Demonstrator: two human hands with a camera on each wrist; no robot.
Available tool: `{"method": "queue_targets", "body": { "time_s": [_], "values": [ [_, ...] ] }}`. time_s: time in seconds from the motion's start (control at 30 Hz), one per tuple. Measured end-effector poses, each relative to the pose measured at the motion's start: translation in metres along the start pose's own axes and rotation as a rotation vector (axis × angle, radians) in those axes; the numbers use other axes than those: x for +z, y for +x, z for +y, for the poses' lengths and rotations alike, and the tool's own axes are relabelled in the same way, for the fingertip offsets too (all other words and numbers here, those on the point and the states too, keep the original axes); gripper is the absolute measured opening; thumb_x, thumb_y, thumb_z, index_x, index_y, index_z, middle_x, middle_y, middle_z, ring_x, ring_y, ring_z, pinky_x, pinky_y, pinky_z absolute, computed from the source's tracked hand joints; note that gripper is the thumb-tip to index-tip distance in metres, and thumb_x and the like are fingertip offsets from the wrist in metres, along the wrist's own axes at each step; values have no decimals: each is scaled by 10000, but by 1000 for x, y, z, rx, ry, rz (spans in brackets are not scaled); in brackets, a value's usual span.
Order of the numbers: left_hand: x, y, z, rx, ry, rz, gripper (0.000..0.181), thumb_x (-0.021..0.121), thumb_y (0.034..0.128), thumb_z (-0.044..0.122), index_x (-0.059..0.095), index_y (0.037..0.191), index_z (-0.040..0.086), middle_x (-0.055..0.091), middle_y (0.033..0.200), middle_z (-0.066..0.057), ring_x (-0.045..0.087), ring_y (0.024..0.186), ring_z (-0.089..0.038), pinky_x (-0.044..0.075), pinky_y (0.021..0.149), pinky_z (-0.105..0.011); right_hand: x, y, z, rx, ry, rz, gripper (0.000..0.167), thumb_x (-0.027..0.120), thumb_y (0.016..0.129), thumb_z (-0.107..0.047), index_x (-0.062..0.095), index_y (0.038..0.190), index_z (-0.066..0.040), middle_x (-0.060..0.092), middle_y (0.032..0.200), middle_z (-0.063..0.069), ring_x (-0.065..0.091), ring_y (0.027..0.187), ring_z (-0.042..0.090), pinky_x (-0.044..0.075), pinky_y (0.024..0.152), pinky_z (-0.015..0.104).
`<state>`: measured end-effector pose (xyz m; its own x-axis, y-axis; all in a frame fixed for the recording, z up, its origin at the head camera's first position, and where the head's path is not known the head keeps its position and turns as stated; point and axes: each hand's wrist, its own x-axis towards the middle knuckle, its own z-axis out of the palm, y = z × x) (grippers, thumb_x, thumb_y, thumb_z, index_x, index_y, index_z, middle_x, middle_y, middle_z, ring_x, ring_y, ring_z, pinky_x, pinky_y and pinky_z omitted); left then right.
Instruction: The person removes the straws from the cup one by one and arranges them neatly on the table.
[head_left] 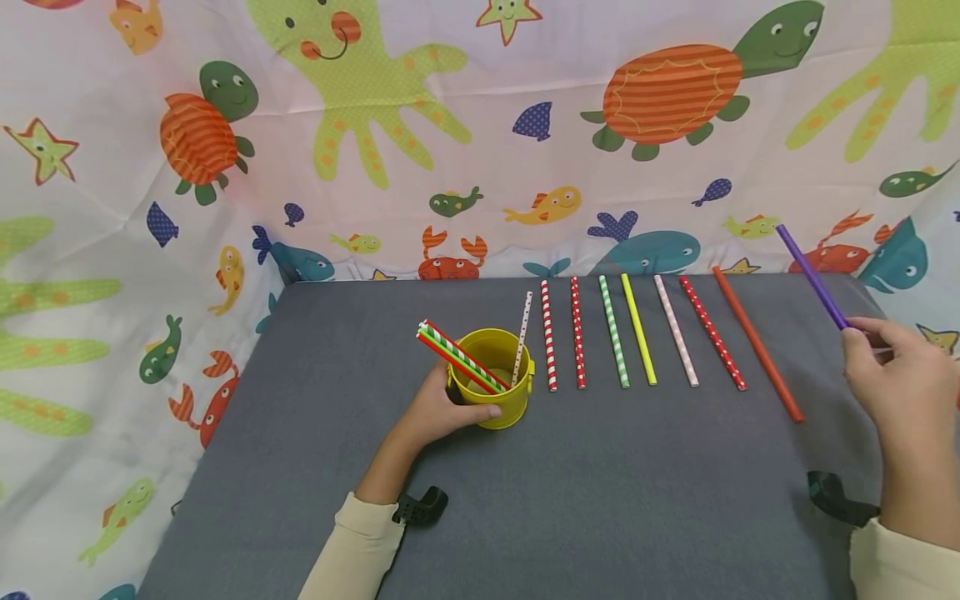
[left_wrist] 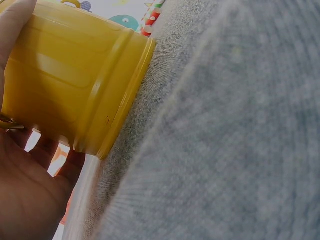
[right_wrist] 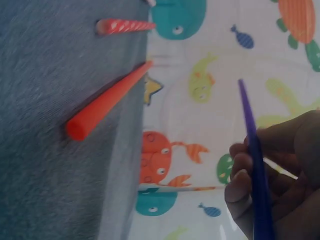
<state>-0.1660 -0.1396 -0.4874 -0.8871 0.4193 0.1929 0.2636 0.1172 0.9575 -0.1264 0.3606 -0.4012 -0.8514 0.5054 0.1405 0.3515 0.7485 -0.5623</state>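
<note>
My left hand (head_left: pixel 438 410) holds a small yellow bucket (head_left: pixel 506 411) by its side, thumb across the front; the left wrist view shows the bucket wall (left_wrist: pixel 65 75) close up. Inside lean several straws, among them a red one and a green-striped one (head_left: pixel 467 357), plus a white dotted straw (head_left: pixel 522 329) against the far right rim. Off to the right, my right hand (head_left: pixel 903 387) pinches a purple straw (head_left: pixel 812 277) near its lower end, raised over the table. In the right wrist view the purple straw (right_wrist: pixel 254 150) points away from the fingers.
A row of straws lies on the grey table (head_left: pixel 615 492): red-striped (head_left: pixel 548 333), red dotted (head_left: pixel 577 333), green-striped (head_left: pixel 614 333), yellow (head_left: pixel 638 329), pale pink (head_left: pixel 677 332), another red dotted (head_left: pixel 713 333) and a longer orange one (head_left: pixel 757 343). Behind hangs a sea-animal cloth (head_left: pixel 525 150).
</note>
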Motion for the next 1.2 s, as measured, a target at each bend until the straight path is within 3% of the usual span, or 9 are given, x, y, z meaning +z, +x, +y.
{"method": "queue_targets", "body": {
  "time_s": [0.1,0.2,0.27,0.5,0.7,0.77,0.87,0.97,1.2],
  "values": [
    [0,0,0,1,-2,-1,886,922,734,230,411,1456,179,565,1352,-28,516,1226,-204,339,1112,-433,4,5,8,0,-22,-13,450,410,1004,-111,487,1401,85,509,1237,349,456,955,470,414,717,490],
    [0,-1,1,-8,5,2,904,928,725,237,403,1460,196,562,1353,-13,514,1229,-193,342,1109,-427,7,9,16,11,-50,-43,460,396,969,-64,497,1397,73,508,1223,342,460,905,441,385,529,374],
    [0,-1,1,-14,10,6,919,931,719,239,396,1466,211,560,1353,-2,512,1230,-185,341,1109,-430,10,12,22,2,-65,-62,435,404,954,-41,529,1350,86,508,1176,337,448,862,418,376,512,367],
    [0,-1,1,-18,15,9,927,931,719,268,390,1469,213,554,1360,-13,507,1234,-194,334,1114,-446,15,19,35,-77,-151,-166,401,399,907,13,560,1256,130,473,1272,378,429,927,461,404,608,468],
    [0,-1,1,-13,9,6,904,927,722,311,407,1452,196,557,1357,-39,516,1221,-187,333,1116,-430,22,24,46,-184,-193,-252,421,442,850,62,536,1253,142,448,1310,408,422,1104,573,396,877,697],
    [1,-1,2,-15,13,10,912,930,720,288,402,1456,181,555,1360,-42,516,1216,-187,332,1115,-432,23,25,49,-177,-200,-279,424,474,825,68,543,1238,131,454,1261,416,430,1042,562,400,845,705],
    [1,-2,1,-14,18,13,921,931,719,272,395,1460,171,552,1363,-43,514,1218,-196,333,1113,-433,24,26,53,-198,-203,-272,340,517,786,65,596,1113,116,518,1066,380,458,871,472,425,669,552],
    [1,-2,0,-9,21,14,929,932,718,287,391,1465,176,551,1365,-41,511,1225,-210,334,1112,-433,24,26,57,-219,-212,-243,232,525,785,51,617,988,115,549,933,329,466,793,417,357,611,443],
    [1,-2,1,-34,31,27,938,932,716,281,380,1467,176,542,1364,-24,508,1216,-201,333,1112,-449,26,26,61,-194,-255,-263,270,487,848,2,606,1047,141,515,1086,421,496,915,541,413,752,643]
  ]
}}
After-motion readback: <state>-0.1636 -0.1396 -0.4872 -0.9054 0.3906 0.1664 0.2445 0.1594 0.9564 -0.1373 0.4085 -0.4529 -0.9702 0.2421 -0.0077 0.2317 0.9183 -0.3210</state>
